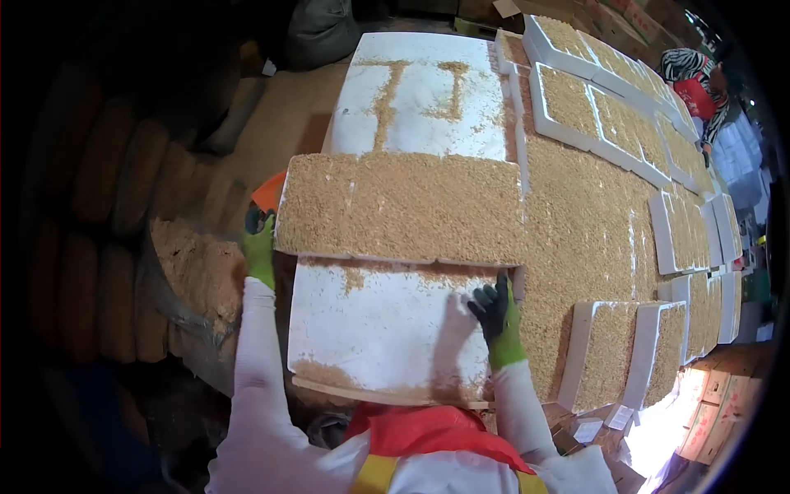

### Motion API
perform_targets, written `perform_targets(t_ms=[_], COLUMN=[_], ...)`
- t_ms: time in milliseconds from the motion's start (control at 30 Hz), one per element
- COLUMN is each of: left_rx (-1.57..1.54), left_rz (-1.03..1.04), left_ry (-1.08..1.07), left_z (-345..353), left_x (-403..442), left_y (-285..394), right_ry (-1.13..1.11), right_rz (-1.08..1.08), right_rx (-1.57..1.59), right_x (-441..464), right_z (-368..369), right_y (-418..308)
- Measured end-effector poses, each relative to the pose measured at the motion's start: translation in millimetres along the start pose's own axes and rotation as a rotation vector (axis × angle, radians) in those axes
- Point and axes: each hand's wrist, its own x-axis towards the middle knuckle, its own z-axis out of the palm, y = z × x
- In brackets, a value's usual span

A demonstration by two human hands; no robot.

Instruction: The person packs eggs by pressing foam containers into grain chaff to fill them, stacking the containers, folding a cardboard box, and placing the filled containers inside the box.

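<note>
A row of white foam boxes filled with tan, grainy material (403,206) lies across the white tabletop in front of me. My left hand (260,247), in a green glove with dark fingers, is at the left end of this row. Its fingers are curled at an orange flat plastic piece (269,192), of which only part shows. Near the row's front right corner is my right hand (495,317), gloved the same way. Its fingers are apart, with nothing seen in them, above the white surface (378,321).
Many more filled white foam boxes (605,346) stand to the right, some stacked. An open sack of tan material (197,272) is at the left, beside piled sacks (115,189). Another person (695,90) is at the far right. Loose grains lie on the back surface (424,99).
</note>
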Motion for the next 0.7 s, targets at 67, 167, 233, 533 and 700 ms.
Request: perform_targets(t_ms=[67,167,233,533,700], left_rx=[-0.494,-0.696,-0.126,-0.345,-0.300], left_rz=[-0.305,-0.601,-0.541,-0.681,-0.632], left_ry=[-0.319,-0.583,-0.402,-0.525,-0.549], left_z=[-30,-30,-20,-18,-18], left_x=[39,65,65,82,91], left_y=[-63,-102,-71,-53,-52], right_ry=[0.196,0.267,0.221,0.155,0.069], right_rz=[-0.088,-0.198,-0.206,-0.094,-0.325], right_rx=[0.061,0.093,0.055,0.366,0.066], right_x=[-2,49,58,85,100], right_z=[58,55,51,40,46], right_y=[-24,-9,-10,-15,-3])
